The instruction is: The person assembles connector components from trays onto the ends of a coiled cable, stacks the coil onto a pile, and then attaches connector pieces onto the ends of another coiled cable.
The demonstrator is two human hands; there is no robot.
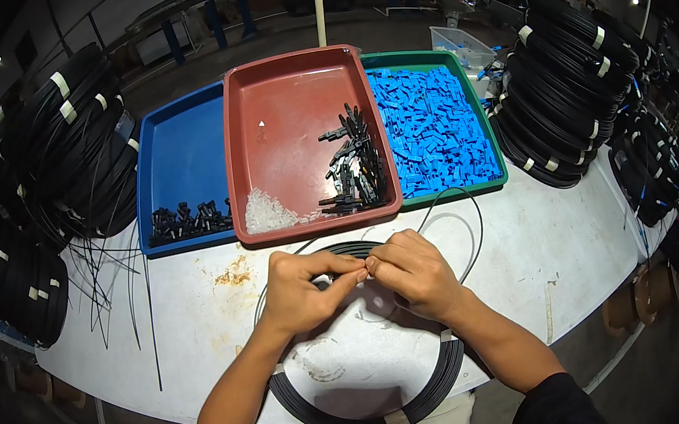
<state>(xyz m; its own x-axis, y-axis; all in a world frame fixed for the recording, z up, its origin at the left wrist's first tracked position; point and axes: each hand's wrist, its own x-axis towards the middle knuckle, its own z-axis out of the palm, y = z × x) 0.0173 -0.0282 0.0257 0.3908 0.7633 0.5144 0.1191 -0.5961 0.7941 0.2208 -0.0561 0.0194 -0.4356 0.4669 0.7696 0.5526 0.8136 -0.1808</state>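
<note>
My left hand [302, 290] and my right hand [415, 272] meet fingertip to fingertip above the far side of a coil of black cable [316, 411]. Both are pinched closed. Whatever lies between the fingertips is too small and too covered to make out. The coil rests on the white table near its front edge, bound with pale tape in several places. A thin loose length of cable [481, 233] arcs up beyond my right hand. Just past my hands, a red tray [282, 147] holds small clear pieces [264, 212] and black connector-like parts [357, 164].
A blue tray [184, 150] with small black parts [190, 221] and a green tray [477, 100] full of blue plastic pieces [435, 134] flank the red one. Stacked cable coils stand at left [74, 158] and right [565, 94]. Loose cable ends [152, 317] trail across the table's left side.
</note>
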